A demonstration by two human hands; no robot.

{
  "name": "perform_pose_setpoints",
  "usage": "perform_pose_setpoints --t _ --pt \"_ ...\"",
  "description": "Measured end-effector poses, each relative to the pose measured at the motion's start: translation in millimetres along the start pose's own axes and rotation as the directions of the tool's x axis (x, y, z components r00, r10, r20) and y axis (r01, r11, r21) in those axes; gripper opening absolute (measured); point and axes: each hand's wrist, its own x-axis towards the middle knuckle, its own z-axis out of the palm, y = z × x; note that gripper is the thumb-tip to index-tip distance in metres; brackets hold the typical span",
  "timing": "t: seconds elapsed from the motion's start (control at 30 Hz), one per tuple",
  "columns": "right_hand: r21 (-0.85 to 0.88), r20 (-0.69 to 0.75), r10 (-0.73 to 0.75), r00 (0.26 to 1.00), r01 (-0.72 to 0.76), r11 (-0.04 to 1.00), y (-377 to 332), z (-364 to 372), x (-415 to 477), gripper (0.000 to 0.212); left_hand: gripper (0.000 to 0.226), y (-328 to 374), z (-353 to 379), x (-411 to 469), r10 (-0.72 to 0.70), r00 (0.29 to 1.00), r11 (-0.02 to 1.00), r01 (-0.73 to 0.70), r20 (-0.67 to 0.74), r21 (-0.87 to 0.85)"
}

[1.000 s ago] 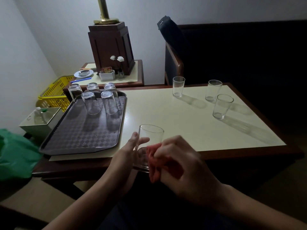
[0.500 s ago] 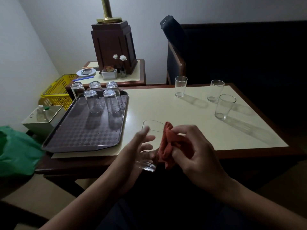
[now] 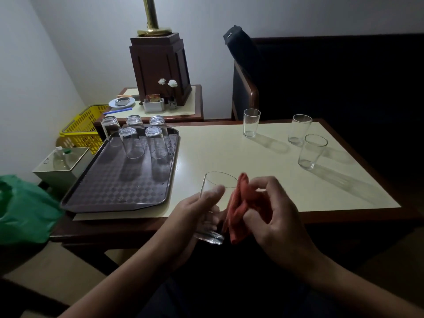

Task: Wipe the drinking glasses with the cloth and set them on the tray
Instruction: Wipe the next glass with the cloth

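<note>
Glass [image 3: 219,183] gripped by left hand [image 3: 195,212] fingers; right hand [image 3: 273,214] fingers pinch red cloth [image 3: 238,210] beside it.

Dim, lit from beyond left hand [image 3: 195,210]. Long soft shadows off glasses [image 3: 312,152] beyond right hand [image 3: 273,212], slanting right. Near-black bkgd further right; slight blur, wide-angle bend at edges.

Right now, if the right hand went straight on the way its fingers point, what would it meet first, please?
The right hand points leftward, pinching the red cloth. Going on, the cloth would probably press the side of the glass that the left hand holds, though the gap is hard to judge.
</note>
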Motion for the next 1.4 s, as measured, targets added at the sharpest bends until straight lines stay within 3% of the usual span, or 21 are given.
perform_pose_setpoints --t 0.13,0.3,0.4,0.53,0.57,0.63,0.73,0.83,0.9,0.97,1.03,1.07,1.1,1.13,1.2,1.23,1.3,1.33,1.37,1.4 --pt "-0.133 0.165 -0.222 0.961 0.245 0.960 1 13 -16 0.024 0.061 0 -6 -2 -0.042 0.999 0.999 0.041 0.021 0.033" --pt "0.011 -0.014 0.030 0.999 -0.030 1.000 5 4 0 0.033 0.087 0 -11 -5 -0.043 0.998 0.999 0.041 0.046 0.033" --pt "-0.004 0.020 0.026 0.999 -0.026 1.000 4 6 -2 0.032 0.074 1 -7 -3 -0.069 0.997 0.994 0.072 0.045 -0.084" --pt "-0.141 0.170 -0.204 0.964 0.228 0.963 4 14 -17 0.037 0.039 4 -11 -5 -0.107 0.994 0.986 0.110 0.028 -0.128" --pt "-0.149 0.177 -0.180 0.968 0.207 0.967 5 12 -13 0.037 0.031 4 -12 -6 -0.115 0.992 0.983 0.120 0.044 -0.141" --pt "-0.059 0.132 -0.010 0.991 0.018 0.998 6 4 -2 0.037 0.030 3 -15 -5 -0.116 0.990 0.978 0.127 0.077 -0.167" --pt "0.176 0.159 0.177 0.971 -0.204 0.963 8 -6 11 0.047 0.071 4 -14 -3 -0.046 0.997 0.977 0.059 0.067 -0.205" --pt "0.287 0.193 0.196 0.961 -0.246 0.926 8 -10 12 0.048 0.073 12 -15 -3 0.025 0.999 0.971 -0.031 -0.032 -0.236" --pt "0.195 0.171 0.074 0.983 -0.108 0.975 6 -10 8 0.049 0.075 13 -17 -3 0.011 0.994 0.953 -0.042 -0.107 -0.299" --pt "-0.060 0.141 -0.194 0.971 0.204 0.977 7 -8 4 0.051 0.075 12 -17 -4 -0.056 0.989 0.939 0.005 -0.138 -0.345" --pt "-0.314 0.217 -0.481 0.850 0.527 0.790 12 -6 5 0.042 0.069 11 -14 -8 -0.132 0.984 0.924 0.079 -0.118 -0.375" --pt "-0.342 0.257 -0.527 0.810 0.587 0.734 15 -8 6 0.039 0.067 10 -13 -9 -0.161 0.982 0.916 0.109 -0.103 -0.387" --pt "-0.314 0.264 -0.515 0.816 0.577 0.754 17 -11 8 0.038 0.062 11 -12 -10 -0.167 0.982 0.916 0.122 -0.089 -0.383" --pt "-0.248 0.238 -0.452 0.859 0.504 0.827 18 -13 10 0.039 0.056 13 -12 -10 -0.151 0.986 0.926 0.115 -0.073 -0.359" --pt "0.028 0.197 -0.141 0.970 0.138 0.990 9 -18 14 0.034 0.049 17 -15 -9 -0.042 0.999 0.945 0.032 -0.022 -0.326" --pt "0.217 0.257 0.075 0.963 -0.133 0.967 4 -17 15 0.031 0.052 19 -17 -8 0.032 0.999 0.941 -0.027 0.008 -0.338" --pt "0.444 0.453 0.392 0.801 -0.584 0.680 4 -14 17 0.033 0.064 23 -19 -6 0.157 0.986 0.922 -0.130 0.046 -0.365" --pt "0.471 0.501 0.435 0.748 -0.657 0.588 5 -12 16 0.035 0.066 23 -20 -4 0.189 0.981 0.920 -0.160 0.048 -0.359" --pt "0.482 0.504 0.430 0.749 -0.657 0.580 4 -9 15 0.034 0.064 23 -20 -3 0.198 0.980 0.923 -0.173 0.038 -0.345" --pt "0.461 0.451 0.390 0.803 -0.583 0.669 5 -7 12 0.032 0.062 22 -20 -3 0.186 0.982 0.927 -0.168 0.021 -0.336"
